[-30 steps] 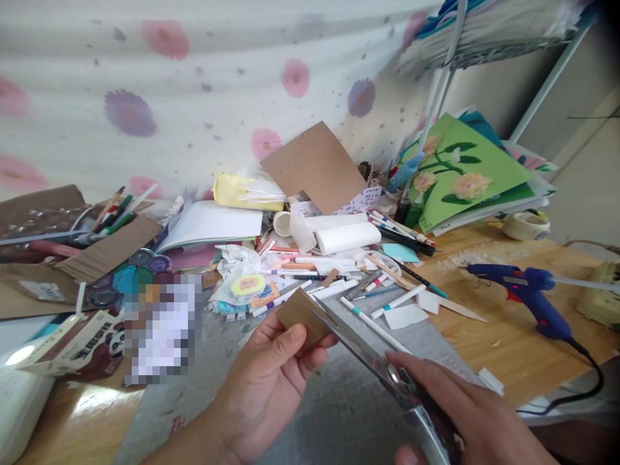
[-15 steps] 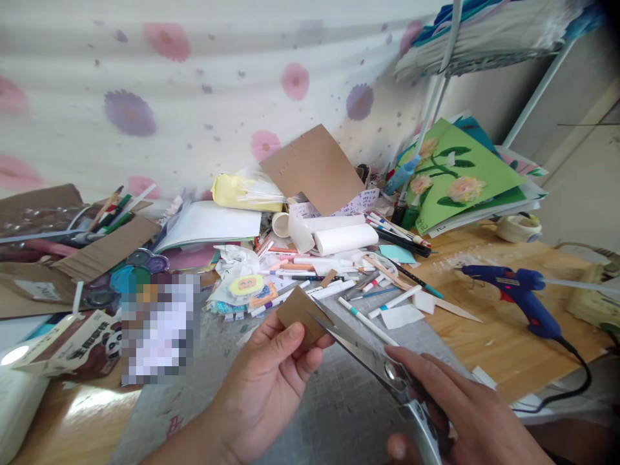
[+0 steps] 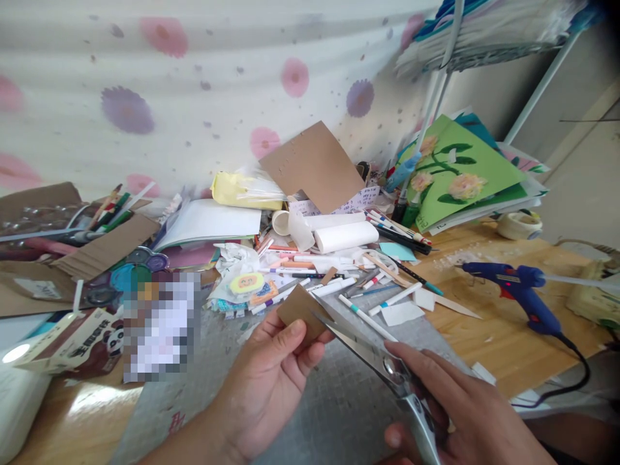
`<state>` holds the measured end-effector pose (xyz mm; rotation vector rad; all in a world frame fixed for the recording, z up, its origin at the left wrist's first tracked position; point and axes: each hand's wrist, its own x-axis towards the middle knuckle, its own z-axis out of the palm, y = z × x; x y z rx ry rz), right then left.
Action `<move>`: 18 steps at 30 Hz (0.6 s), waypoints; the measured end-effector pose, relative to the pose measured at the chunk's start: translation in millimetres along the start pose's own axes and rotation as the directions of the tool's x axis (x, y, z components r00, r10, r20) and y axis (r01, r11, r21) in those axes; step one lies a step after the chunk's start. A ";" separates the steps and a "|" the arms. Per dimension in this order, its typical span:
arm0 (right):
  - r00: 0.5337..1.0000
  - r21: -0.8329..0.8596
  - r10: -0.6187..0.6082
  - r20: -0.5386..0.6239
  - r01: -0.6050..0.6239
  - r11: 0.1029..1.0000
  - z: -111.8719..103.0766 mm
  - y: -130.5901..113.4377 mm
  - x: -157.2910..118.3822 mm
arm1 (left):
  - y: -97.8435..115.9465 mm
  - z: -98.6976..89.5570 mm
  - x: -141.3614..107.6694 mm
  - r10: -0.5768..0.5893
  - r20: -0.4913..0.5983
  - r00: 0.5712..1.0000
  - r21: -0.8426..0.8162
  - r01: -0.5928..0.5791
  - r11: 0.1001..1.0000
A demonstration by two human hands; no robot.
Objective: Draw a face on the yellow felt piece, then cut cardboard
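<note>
Between the thumb and fingers of my left hand (image 3: 271, 368) is a small piece of brown cardboard (image 3: 298, 309), tilted up over the grey cutting mat (image 3: 349, 394). My right hand (image 3: 460, 394) grips a pair of metal scissors (image 3: 394, 369) from the right. Their blades point up and left, with the tips over the right part of the cardboard. The blades look nearly closed; whether they are cutting into it I cannot tell. Part of the scissors' handles is hidden by my right fingers.
A blue hot glue gun (image 3: 520, 290) with a cord lies on the wooden table at right. Beyond my hands are scattered markers (image 3: 368, 316), white paper rolls (image 3: 346, 237) and a large cardboard sheet (image 3: 317, 168). A cardboard box (image 3: 104, 248) and paint pots (image 3: 138, 271) stand left.
Both hands, the cardboard and the scissors keep almost the same pose. The camera view has shifted very slightly.
</note>
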<state>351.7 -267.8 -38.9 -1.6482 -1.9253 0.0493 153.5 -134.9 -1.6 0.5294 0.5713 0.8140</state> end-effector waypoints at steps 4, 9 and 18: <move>1.000 -0.004 0.011 -0.009 -0.011 1.000 0.5 -1.7 0.2 | -0.1 0.9 -1.8 -0.006 0.031 0.999 -0.006 0.006 1.000; 1.000 -0.044 0.000 -0.003 0.000 0.999 1.3 -1.9 2.0 | 0.6 1.7 -2.9 -0.002 0.033 0.999 -0.008 0.002 1.000; 0.998 -0.055 -0.008 0.060 0.012 0.998 1.7 0.3 4.8 | -2.4 0.0 -0.7 0.000 0.037 0.999 0.001 0.000 1.000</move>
